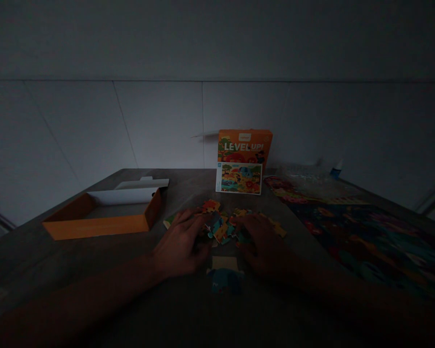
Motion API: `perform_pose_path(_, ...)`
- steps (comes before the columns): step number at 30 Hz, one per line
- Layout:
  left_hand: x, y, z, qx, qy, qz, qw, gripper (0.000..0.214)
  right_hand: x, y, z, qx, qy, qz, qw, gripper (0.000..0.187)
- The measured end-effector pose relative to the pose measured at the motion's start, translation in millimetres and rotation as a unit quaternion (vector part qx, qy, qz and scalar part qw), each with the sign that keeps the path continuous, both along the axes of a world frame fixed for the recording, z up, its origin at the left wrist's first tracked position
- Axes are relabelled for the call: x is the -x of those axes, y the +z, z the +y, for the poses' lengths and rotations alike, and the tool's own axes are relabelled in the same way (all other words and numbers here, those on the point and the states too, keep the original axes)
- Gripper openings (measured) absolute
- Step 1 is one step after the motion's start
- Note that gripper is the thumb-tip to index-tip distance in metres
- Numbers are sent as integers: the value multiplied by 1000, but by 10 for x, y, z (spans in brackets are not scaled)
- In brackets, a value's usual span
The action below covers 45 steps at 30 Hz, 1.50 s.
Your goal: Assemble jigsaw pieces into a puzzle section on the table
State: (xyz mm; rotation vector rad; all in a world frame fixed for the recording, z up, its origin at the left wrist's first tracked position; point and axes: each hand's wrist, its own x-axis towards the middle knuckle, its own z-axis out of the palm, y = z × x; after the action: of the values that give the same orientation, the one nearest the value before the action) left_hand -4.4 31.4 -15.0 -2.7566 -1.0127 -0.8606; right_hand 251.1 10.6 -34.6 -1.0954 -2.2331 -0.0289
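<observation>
While both hands rest on loose puzzle pieces (223, 224) at table (94, 280) centre, I judge sorting step. Left hand (179, 244), right hand (263, 244): flat, spread, gripping nothing. Blue piece (224, 280) lies near, between wrists. Next I need one piece pinched, dim light demanding care.

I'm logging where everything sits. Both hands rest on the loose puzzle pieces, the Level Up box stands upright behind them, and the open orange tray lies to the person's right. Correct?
Not quite. In the head view the open orange tray lies to the person's left. The rest holds: left hand and right hand rest on the loose puzzle pieces, with the Level Up box upright behind.
</observation>
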Motion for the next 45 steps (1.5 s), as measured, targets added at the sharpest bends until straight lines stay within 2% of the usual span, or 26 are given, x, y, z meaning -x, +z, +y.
perform_pose_path(11,-6,-41,50,0,28,21,999,38,25,56,-22,-2,-10,-7,1000,43)
perform_pose_path(16,-10,-19,15,-50,42,11,998,39,35,100,-25,-5,-12,2,1000,45)
perform_pose_path(20,12,23,-1,-104,41,-4,994,31,60,155,-20,-51,-11,13,999,31)
perform_pose_path(22,39,25,20,-122,55,-15,991,29,49,202,-1,-94,-11,-14,995,27)
perform_pose_path(25,89,-8,88,-122,101,-36,987,30,-19,283,67,-152,0,-106,983,23)
perform_pose_path(28,118,-53,165,-97,135,-55,985,26,-106,334,172,-186,34,-216,958,21)
perform_pose_path(30,120,-77,209,-54,161,-60,984,25,-137,329,246,-196,46,-239,950,19)
perform_pose_path(34,111,-119,286,16,206,-53,977,22,-117,254,346,-180,18,-145,973,18)
perform_pose_path(39,142,-132,334,32,215,-49,975,23,-96,195,341,-186,28,-102,977,16)
perform_pose_path(42,139,-71,254,19,232,-39,972,26,-111,199,326,-182,40,-74,980,16)
perform_pose_path(45,88,-7,114,-35,247,76,965,29,-115,203,329,-167,40,-67,983,18)
